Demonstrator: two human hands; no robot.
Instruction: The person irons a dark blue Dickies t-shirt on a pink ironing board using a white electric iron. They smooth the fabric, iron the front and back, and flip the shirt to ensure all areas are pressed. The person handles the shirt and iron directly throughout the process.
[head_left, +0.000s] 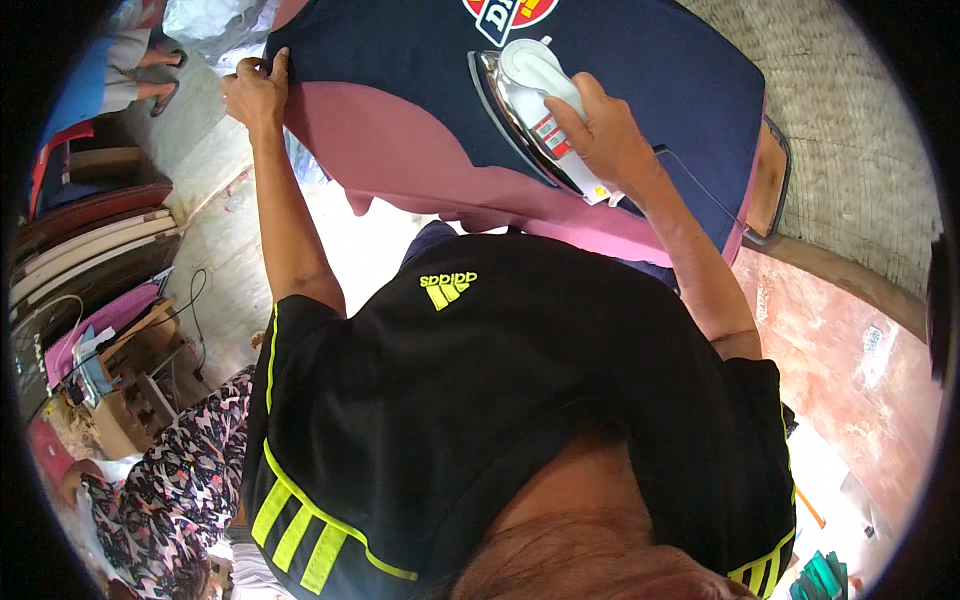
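A dark navy garment [400, 45] with a red and white print lies spread over a pink-covered ironing board [385, 135]. My right hand [612, 140] wraps round the handle of a white electric iron [540, 90] with a shiny metal base. The iron rests on the garment just below the print, its tip toward the upper left. At the board's left end, my left hand [255, 95] pinches the garment's edge between thumb and fingers. The iron's underside is hidden.
A wire frame with a wooden piece [768, 185] sticks out at the board's right end, near a woven wall [850, 120]. Clear plastic [215, 30] lies beyond my left hand. Another person in a patterned dress [190, 480] is at lower left; someone's legs [140, 75] show at upper left.
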